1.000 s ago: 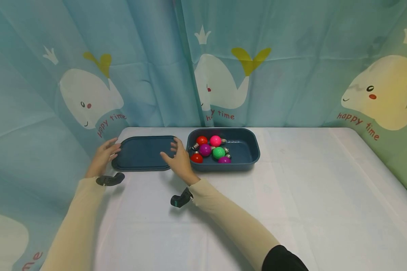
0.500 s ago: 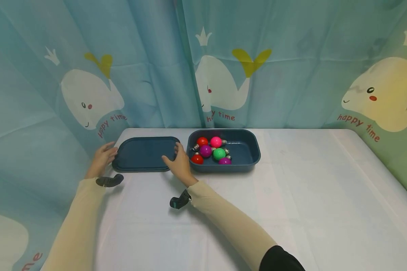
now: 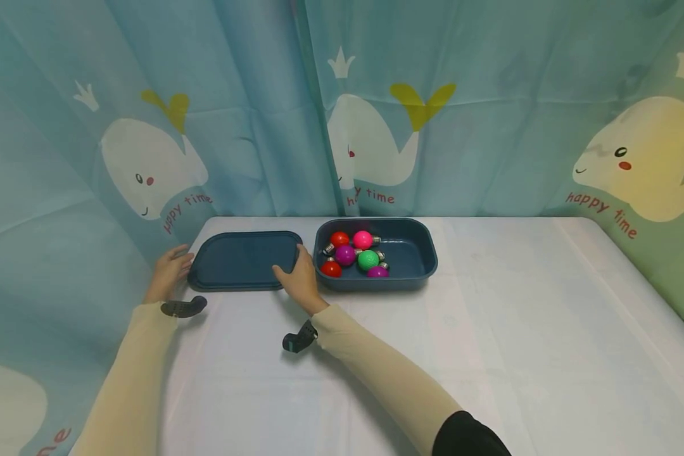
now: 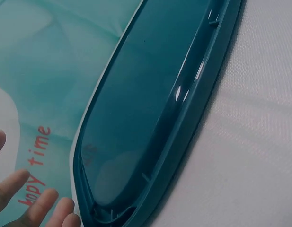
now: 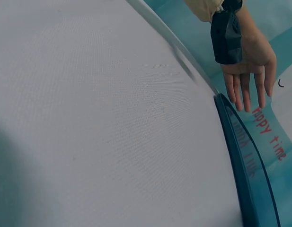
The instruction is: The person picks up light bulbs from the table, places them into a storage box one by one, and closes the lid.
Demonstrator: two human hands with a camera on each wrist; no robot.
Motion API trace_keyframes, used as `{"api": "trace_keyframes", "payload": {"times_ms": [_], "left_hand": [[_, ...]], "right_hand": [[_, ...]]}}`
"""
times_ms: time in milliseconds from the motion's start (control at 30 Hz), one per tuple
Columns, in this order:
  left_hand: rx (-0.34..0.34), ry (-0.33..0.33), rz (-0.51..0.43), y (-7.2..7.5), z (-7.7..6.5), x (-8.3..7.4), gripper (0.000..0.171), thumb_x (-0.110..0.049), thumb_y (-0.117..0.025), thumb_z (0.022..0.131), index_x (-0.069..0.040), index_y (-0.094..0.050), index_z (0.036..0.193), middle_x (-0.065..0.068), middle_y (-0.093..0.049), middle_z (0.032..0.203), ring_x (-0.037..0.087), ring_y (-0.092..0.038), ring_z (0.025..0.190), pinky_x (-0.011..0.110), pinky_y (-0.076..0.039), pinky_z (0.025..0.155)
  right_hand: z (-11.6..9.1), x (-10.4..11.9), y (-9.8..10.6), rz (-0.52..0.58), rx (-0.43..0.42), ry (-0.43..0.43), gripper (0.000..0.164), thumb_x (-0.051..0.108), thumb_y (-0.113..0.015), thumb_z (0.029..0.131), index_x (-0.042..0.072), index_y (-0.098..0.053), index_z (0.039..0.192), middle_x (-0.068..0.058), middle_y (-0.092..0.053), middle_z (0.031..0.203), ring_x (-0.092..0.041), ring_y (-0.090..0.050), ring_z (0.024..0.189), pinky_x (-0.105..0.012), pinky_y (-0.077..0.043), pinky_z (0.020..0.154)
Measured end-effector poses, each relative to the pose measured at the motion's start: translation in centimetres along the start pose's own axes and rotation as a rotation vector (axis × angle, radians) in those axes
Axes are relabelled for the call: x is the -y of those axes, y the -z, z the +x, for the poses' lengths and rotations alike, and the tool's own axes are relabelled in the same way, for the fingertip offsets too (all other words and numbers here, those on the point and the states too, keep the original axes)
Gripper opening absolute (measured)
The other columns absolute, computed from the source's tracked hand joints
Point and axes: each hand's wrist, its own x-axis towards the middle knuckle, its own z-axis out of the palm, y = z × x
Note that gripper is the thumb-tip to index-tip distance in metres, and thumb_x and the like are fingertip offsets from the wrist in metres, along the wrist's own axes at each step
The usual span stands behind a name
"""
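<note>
A dark blue oval-cornered lid [image 3: 242,261] lies on the table at the left, its raised rim and small tabs facing up in the left wrist view. My left hand [image 3: 168,277] is at its left end, fingers straight and spread, with fingertips [image 4: 48,198] just beside the rim. At the lid's right end is my right hand [image 3: 301,283], thumb apart from the fingers and fingertips right at the rim. That hand's fingers do not show in the right wrist view, where the left hand [image 5: 252,61] hangs open past the lid [image 5: 243,170].
Right of the lid, close by my right hand, stands a dark blue box [image 3: 376,285]. Several coloured bulbs lie in its left part, among them a pink bulb [image 3: 362,240] and a green bulb [image 3: 368,259]. A whale-print curtain [image 3: 251,114] borders the white table [image 3: 519,329] behind and left.
My right hand has come slightly lower and closer to the lid's right end. The left hand has shifted a little toward me and left. Lid, box and bulbs stay in place.
</note>
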Motion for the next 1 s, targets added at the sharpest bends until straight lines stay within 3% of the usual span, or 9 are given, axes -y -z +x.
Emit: {"api": "trace_keyframes", "payload": {"times_ms": [133,533,733,1000], "left_hand": [[-0.034,0.009,-0.005,0.09,0.1,0.12,0.056,-0.024,-0.035,0.1,-0.006,-0.018,0.15,0.022,-0.023,0.153,0.037,-0.028,0.139,0.044,-0.028,0.117],[0.08,0.026,0.054,0.84,-0.04,0.72,0.057,-0.024,-0.029,0.1,-0.001,-0.01,0.15,0.026,-0.017,0.153,0.042,-0.023,0.14,0.049,-0.026,0.116],[0.106,0.034,0.059,0.8,0.12,0.71,0.059,-0.025,-0.03,0.1,0.003,-0.012,0.149,0.027,-0.017,0.153,0.04,-0.024,0.139,0.048,-0.025,0.117],[0.109,0.099,0.106,0.98,0.7,0.81,0.057,-0.024,-0.028,0.101,0.007,-0.014,0.147,0.026,-0.016,0.154,0.04,-0.022,0.141,0.047,-0.025,0.118]], "right_hand": [[0.18,-0.39,-0.22,0.018,0.006,-0.023,0.068,0.019,-0.064,0.088,-0.005,-0.029,0.141,-0.024,-0.039,0.144,-0.036,-0.04,0.133,-0.046,-0.035,0.112],[0.58,-0.87,-0.35,0.035,-0.008,-0.084,0.069,0.019,-0.063,0.088,-0.005,-0.027,0.142,-0.024,-0.038,0.144,-0.036,-0.041,0.131,-0.046,-0.038,0.11],[0.77,-0.93,-0.46,0.054,-0.025,-0.135,0.069,0.018,-0.062,0.088,-0.005,-0.027,0.142,-0.025,-0.039,0.144,-0.037,-0.044,0.129,-0.046,-0.041,0.108],[1.01,-0.83,-0.81,0.045,-0.039,-0.147,0.064,0.017,-0.061,0.088,-0.006,-0.03,0.14,-0.025,-0.042,0.142,-0.036,-0.044,0.129,-0.045,-0.039,0.109]]}}
